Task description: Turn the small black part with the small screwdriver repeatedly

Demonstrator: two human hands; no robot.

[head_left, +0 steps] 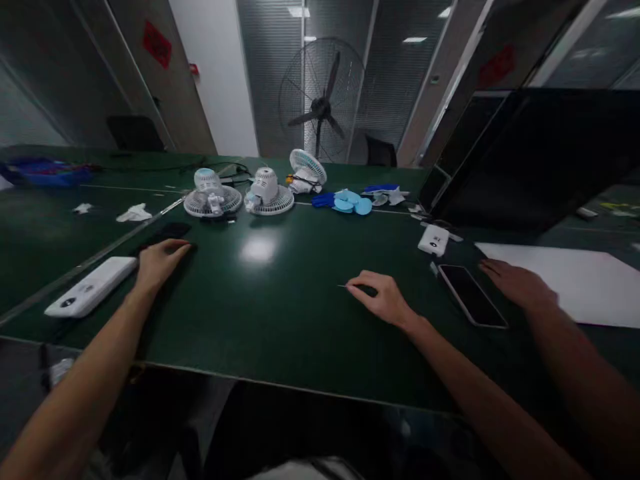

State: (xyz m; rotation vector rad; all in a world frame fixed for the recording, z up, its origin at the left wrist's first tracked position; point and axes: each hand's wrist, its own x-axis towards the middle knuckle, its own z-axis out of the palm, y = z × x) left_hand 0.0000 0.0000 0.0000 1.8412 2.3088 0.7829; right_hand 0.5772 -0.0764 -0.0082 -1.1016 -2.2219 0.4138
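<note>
Thin needle-like piece [341,286] is pinched between thumb and forefinger of our right hand [377,298], over the green surface [280,320]. Our left hand [160,265] sits beside a white oblong device [95,285]; we cannot tell whether it grips anything. We note three white fans [269,191] farther back.

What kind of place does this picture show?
Probably an office used as a workroom: a green table bears small white fans, with a large caged fan and slatted blinds beyond it.
</note>
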